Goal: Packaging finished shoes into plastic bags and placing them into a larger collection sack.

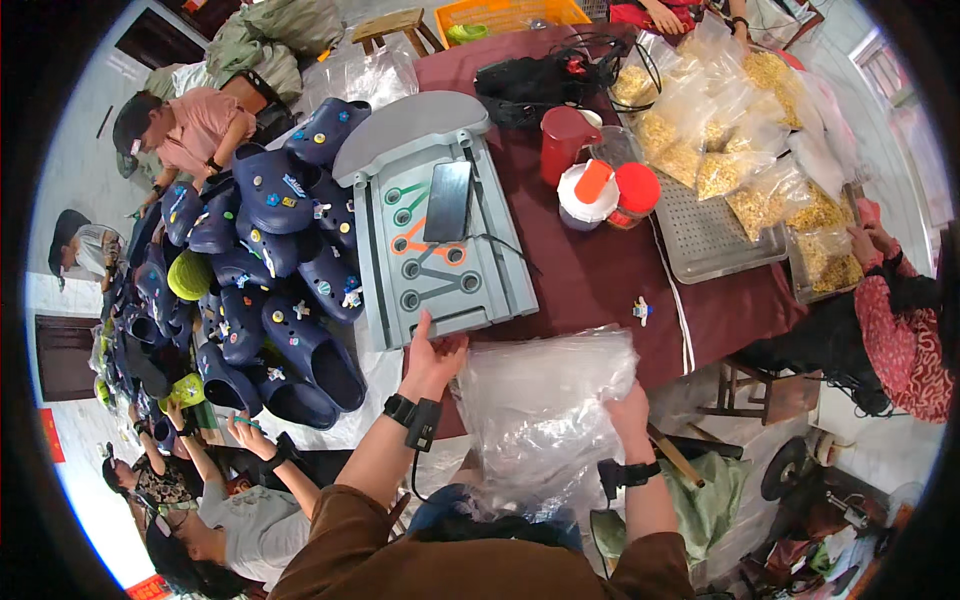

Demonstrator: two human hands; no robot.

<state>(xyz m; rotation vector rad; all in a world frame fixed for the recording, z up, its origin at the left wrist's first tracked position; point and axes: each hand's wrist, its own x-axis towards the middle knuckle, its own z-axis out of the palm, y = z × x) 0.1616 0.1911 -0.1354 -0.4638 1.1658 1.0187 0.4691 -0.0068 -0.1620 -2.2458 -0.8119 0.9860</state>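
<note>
A stack of clear plastic bags (540, 400) lies over the front edge of the table and hangs toward my lap. At its right side my right hand (630, 412) grips the bags' edge, its fingers partly hidden by the plastic. My left hand (435, 362) is at the stack's left side with the thumb stretched up, apart from the fingers, close to the near edge of a grey plastic folding stand (385, 270). A dark phone (448, 203) with a cable rests on that stand. To the right, a small white-and-blue charm (641, 310) lies on the dark red tablecloth (580, 290).
Dark blue clogs (275, 190) with charms are heaped at left. A red jug (565, 145), a white tub (588, 195) and a red-lidded jar (635, 190) stand beyond the bags. Filled bags (720, 172) cover a metal tray (695, 262) at right. Other people work around the table.
</note>
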